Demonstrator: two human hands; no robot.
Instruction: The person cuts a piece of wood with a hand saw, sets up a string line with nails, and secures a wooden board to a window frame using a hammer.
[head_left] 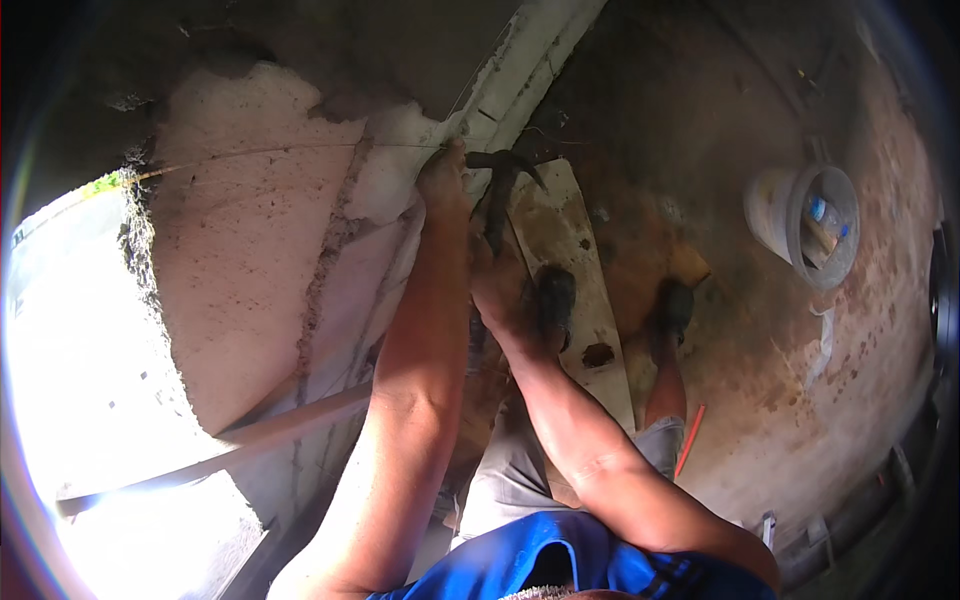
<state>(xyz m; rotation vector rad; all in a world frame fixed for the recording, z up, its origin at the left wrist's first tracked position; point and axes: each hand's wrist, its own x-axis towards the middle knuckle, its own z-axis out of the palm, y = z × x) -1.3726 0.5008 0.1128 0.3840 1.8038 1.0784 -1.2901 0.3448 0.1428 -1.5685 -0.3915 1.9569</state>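
In my right hand (497, 280) is a dark claw hammer (502, 195), its fingers wrapped round the handle and its head pointing away from me. Just left of the hammer head, my left hand (443, 178) has its fingers closed against the edge of a long pale beam (530, 75). What those fingers pinch is too small and dark to make out. A thin string (290, 149) runs from the left across the patchy plastered wall (250, 230) to this hand.
A stained pale board (575, 265) with a dark hole lies by my feet. To the right a white bucket (775, 215), tipped toward me, holds a bottle and scraps. An orange stick (690, 440) is on the floor. A wooden plank (300, 420) slants across the bright opening at left.
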